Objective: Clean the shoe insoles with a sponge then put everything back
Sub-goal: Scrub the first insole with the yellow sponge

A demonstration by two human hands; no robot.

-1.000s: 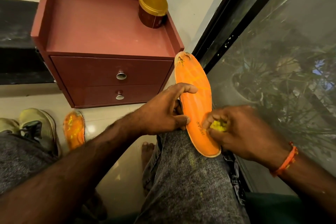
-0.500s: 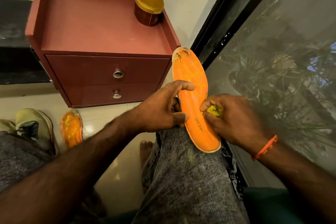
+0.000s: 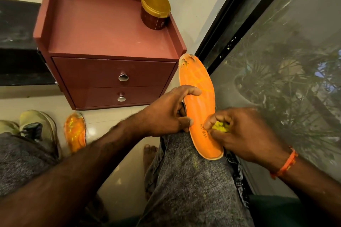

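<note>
On the knee, left hand [image 3: 166,114] gripped the insole [image 3: 200,108], right hand [image 3: 239,134] pinched the sponge [image 3: 220,127] mid-scrub; second insole [image 3: 74,131] and shoes [image 3: 35,127] awaited.

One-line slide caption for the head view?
Left hand steadies orange insole on knee while right hand scrubs it with yellow sponge.

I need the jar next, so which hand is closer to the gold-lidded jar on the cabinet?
Left. The left hand grips the insole's edge below the gold-lidded jar. The right hand, pressing the sponge near the heel, is lower and further right.
</note>
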